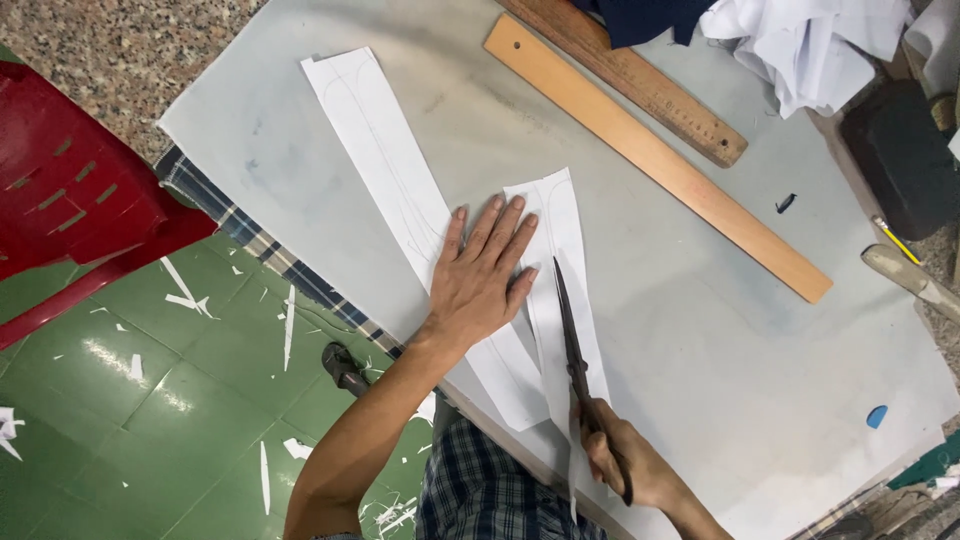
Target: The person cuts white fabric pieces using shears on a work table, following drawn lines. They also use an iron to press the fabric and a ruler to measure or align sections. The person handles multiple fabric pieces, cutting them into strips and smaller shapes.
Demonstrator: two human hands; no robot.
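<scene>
Two hands work over one pale grey surface, and all places below are taken from the short paper strip near its middle. Far left of the strip, off the surface, a red plastic chair stands on a green tiled floor littered with white paper scraps. Just left of the strip lies a long paper strip with faint pencilled curves, running up and away. Left hand: flat, palm down, fingers spread wide, holding nothing; it presses across the gap where the two strips meet, forearm coming up from the lower left. On the strip itself, dark scissors lie along its length, blades nearly closed, tips pointing up the paper. Right hand, at the strip's near end, is closed around the scissor handles, wrist low at the surface edge. Judgement: a lengthwise cut along the drawn line is in progress; the next move seems to call for opening the blades and advancing along the line while the flat hand keeps the paper from shifting. Right of the strip, well apart, a pale wooden ruler lies diagonally, a darker ruler beyond it, with crumpled white paper at the far corner.
</scene>
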